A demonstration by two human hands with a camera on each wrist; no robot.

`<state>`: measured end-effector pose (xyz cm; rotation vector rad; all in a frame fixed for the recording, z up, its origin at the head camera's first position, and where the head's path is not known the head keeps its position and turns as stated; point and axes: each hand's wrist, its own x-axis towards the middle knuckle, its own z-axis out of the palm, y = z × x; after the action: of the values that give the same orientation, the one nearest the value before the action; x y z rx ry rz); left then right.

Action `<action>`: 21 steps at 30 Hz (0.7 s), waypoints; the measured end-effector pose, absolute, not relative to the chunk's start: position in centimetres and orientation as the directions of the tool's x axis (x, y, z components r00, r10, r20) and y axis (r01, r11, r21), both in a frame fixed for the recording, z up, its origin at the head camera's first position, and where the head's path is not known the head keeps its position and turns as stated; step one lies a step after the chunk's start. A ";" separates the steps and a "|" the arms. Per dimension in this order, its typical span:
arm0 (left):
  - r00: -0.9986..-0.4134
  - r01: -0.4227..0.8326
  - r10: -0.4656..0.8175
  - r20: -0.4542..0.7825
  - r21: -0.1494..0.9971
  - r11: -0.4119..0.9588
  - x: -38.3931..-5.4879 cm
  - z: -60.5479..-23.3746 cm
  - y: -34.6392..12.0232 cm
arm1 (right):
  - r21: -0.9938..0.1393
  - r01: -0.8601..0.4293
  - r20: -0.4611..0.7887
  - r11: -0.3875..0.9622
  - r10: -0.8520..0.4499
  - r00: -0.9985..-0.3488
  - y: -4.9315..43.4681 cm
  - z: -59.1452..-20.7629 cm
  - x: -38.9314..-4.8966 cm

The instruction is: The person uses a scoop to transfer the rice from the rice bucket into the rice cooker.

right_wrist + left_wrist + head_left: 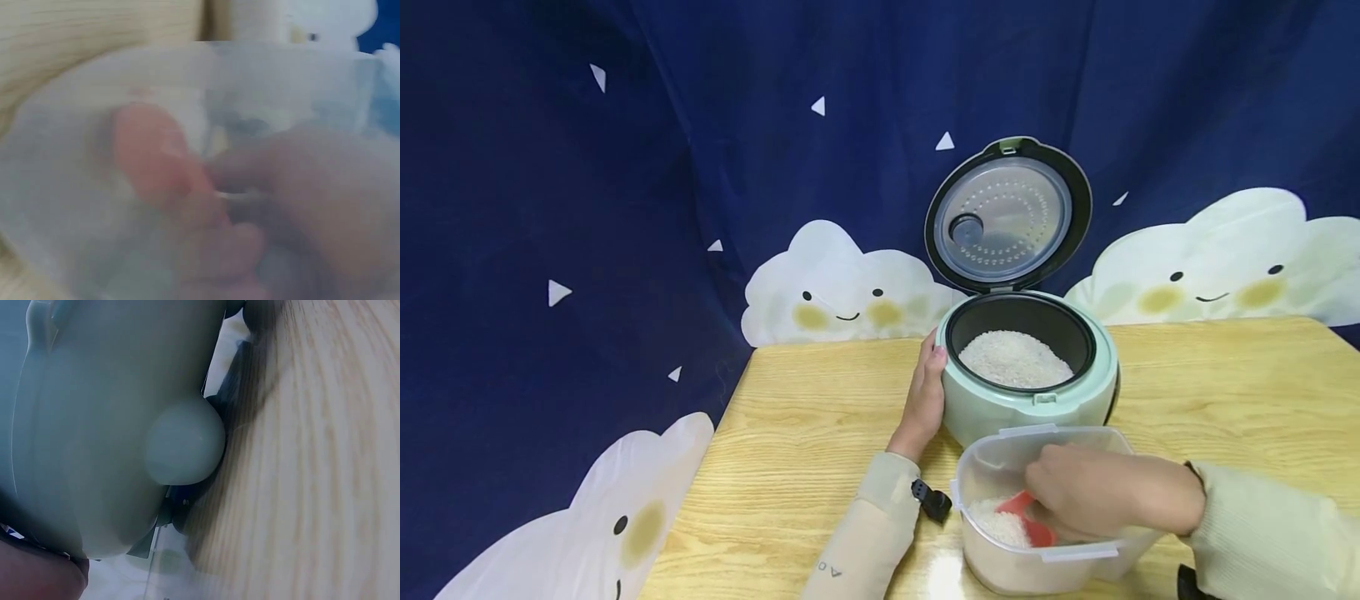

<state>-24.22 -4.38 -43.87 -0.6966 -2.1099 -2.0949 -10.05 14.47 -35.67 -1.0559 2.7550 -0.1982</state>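
Observation:
My right hand reaches into a clear plastic container and grips a red scoop by its handle. White rice lies around the scoop inside the container. Through the container's hazy wall, the right wrist view shows the scoop blurred beside curled fingers. My left hand rests against the left side of a mint-green rice cooker. The cooker's lid stands up, and a heap of rice sits in its dark inner pot.
Both vessels stand on a light wooden table, the container in front of the cooker. Behind hangs a dark blue curtain with cloud faces. A small black device is at the left wrist, close to the container.

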 end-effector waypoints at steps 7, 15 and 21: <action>-0.890 0.386 0.251 0.379 0.922 -0.026 -24.2 -43.9 -4.5 | -0.282 -0.596 -0.181 0.752 -0.652 -0.737 14.2 -35.9 -10.1; -0.895 0.374 0.253 0.367 0.927 -0.022 -24.1 -43.9 -4.2 | -0.437 -0.443 -0.347 0.783 -0.601 -0.720 14.2 -36.1 -10.2; -0.894 0.375 0.253 0.369 0.927 -0.027 -24.3 -44.0 -4.4 | -0.479 -0.364 -0.395 0.799 -0.567 -0.723 13.6 -35.8 -10.2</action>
<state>-24.29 -4.36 -43.97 -0.6892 -2.1268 -2.0775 -10.25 13.62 -35.79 -0.6896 2.4499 -0.5055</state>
